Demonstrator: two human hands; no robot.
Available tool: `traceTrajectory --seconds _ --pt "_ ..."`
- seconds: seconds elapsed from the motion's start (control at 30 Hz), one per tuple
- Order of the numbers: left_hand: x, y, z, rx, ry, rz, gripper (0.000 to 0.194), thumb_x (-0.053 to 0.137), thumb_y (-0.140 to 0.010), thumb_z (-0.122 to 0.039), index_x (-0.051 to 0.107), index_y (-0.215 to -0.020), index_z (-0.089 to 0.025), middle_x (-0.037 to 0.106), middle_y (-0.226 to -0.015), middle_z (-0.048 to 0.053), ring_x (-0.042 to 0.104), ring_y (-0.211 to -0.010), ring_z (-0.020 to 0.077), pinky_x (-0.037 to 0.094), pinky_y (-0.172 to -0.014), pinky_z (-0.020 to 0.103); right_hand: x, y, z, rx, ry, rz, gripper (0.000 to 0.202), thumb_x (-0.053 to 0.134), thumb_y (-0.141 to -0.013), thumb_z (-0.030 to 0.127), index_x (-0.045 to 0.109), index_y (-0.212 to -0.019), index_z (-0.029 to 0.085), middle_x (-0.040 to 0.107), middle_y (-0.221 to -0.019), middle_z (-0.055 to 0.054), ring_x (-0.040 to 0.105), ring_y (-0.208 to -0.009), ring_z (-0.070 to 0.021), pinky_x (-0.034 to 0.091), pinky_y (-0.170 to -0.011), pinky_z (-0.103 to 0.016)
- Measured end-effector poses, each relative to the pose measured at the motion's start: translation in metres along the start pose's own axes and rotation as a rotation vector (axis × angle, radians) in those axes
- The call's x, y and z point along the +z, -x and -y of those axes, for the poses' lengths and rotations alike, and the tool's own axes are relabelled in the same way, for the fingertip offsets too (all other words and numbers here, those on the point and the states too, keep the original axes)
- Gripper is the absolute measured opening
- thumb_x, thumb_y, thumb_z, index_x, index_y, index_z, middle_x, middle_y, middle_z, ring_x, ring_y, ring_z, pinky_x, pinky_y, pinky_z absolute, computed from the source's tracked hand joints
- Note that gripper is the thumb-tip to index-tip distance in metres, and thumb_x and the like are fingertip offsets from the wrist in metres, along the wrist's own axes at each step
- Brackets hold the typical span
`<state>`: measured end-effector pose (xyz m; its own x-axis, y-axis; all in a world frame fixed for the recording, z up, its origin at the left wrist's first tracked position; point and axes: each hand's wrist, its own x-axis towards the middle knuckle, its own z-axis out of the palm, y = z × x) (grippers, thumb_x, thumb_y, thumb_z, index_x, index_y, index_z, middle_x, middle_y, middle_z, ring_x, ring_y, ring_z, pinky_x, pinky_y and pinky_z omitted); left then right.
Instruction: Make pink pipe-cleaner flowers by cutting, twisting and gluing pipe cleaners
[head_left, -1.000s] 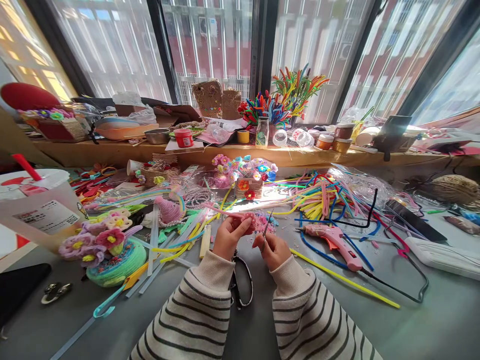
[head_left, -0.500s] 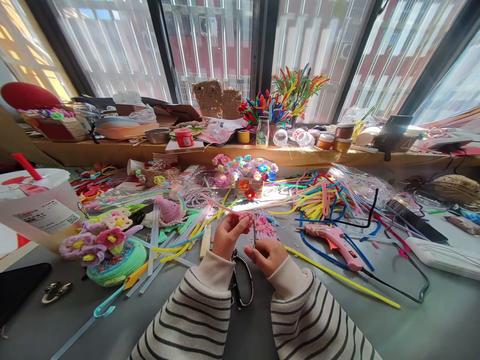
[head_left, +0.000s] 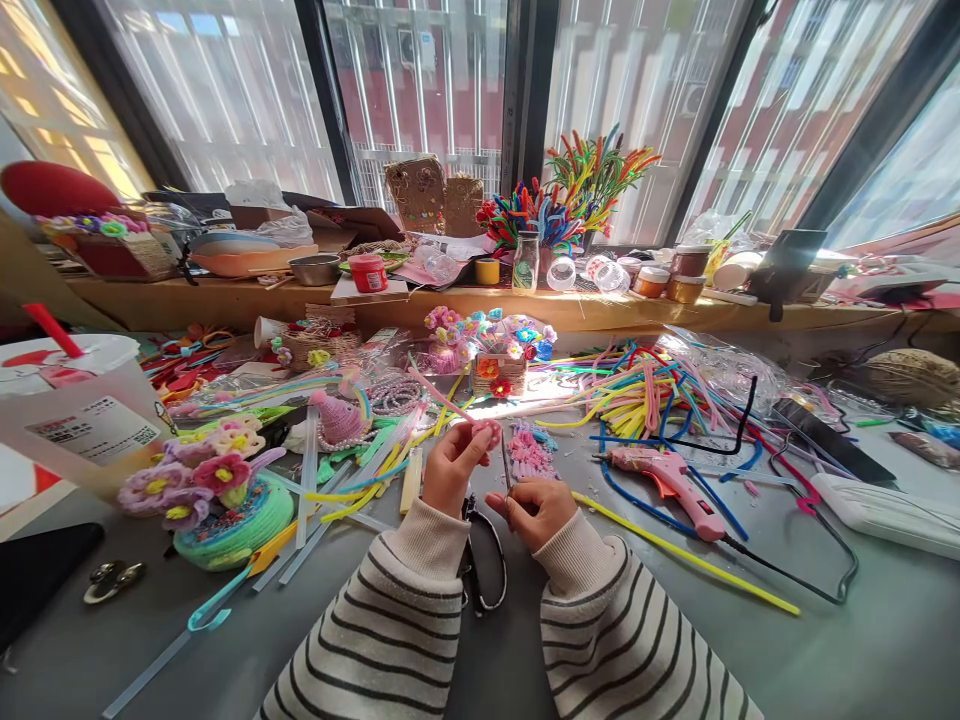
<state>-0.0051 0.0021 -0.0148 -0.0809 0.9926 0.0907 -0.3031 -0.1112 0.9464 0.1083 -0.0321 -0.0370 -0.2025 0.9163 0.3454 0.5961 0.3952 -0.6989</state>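
Note:
My left hand [head_left: 452, 467] pinches a pink pipe cleaner [head_left: 439, 393], whose near end is bunched into a small curl at the fingertips. Its straight tail slants up and away to the left. Closed around a slim dark metal tool [head_left: 505, 452] is my right hand [head_left: 541, 508]; the tool points upward just right of the pink curl, and its lower part is hidden in the fingers. Beyond the hands lies a pile of small pink and blue fuzzy pieces [head_left: 532, 450]. A black looped item [head_left: 491, 570] rests on the table between my wrists.
A pink glue gun [head_left: 671, 485] with a black cord lies to the right, beside loose pipe cleaners [head_left: 652, 395]. Left are a fuzzy flower pot [head_left: 236, 525], clear glue sticks [head_left: 307, 480] and a drink cup [head_left: 90, 430]. A small flower basket [head_left: 499, 375] stands ahead.
The slim tool has shifted slightly left and tilted, with my right fingers moving a little left too. My left hand and the pink curl have moved slightly left.

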Motion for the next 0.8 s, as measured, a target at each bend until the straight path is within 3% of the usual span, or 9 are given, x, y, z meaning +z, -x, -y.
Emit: traceTrajectory --seconds 0.3,0.57,0.8 --pt "0.0014 0.0016 -0.0037 -0.022 -0.002 0.009 0.020 0.062 -0.056 -0.026 0.059 -0.072 -0.014 0.058 -0.064 0.000 0.049 -0.054 0.0075 0.036 -0.050 0.019 -0.0023 -0.0008 0.0057 0.048 0.059 0.043 0.043 0.041 -0.069 0.049 0.037 -0.042 0.016 0.031 -0.041 0.005 0.028 -0.040 -0.0056 0.019 -0.039 -0.019" --pt "0.0043 0.0043 -0.0087 -0.118 0.115 0.029 0.023 0.064 -0.053 -0.024 0.057 -0.072 -0.012 0.056 -0.058 -0.002 0.046 -0.045 0.0050 0.035 -0.045 0.018 -0.0024 -0.0014 -0.0004 -0.011 -0.061 0.017 0.046 0.035 -0.075 0.043 0.038 -0.037 0.017 0.041 -0.040 0.002 0.038 -0.042 -0.0072 0.028 -0.045 -0.020" --pt "0.0049 0.0050 -0.0098 -0.141 0.135 0.051 0.022 0.065 -0.053 -0.023 0.059 -0.072 -0.013 0.058 -0.063 0.000 0.049 -0.052 0.0061 0.035 -0.047 0.017 -0.0014 -0.0005 0.0034 -0.006 -0.021 0.095 0.058 0.021 -0.072 0.058 0.048 -0.045 0.015 0.044 -0.043 0.000 0.038 -0.043 -0.0082 0.027 -0.044 -0.020"
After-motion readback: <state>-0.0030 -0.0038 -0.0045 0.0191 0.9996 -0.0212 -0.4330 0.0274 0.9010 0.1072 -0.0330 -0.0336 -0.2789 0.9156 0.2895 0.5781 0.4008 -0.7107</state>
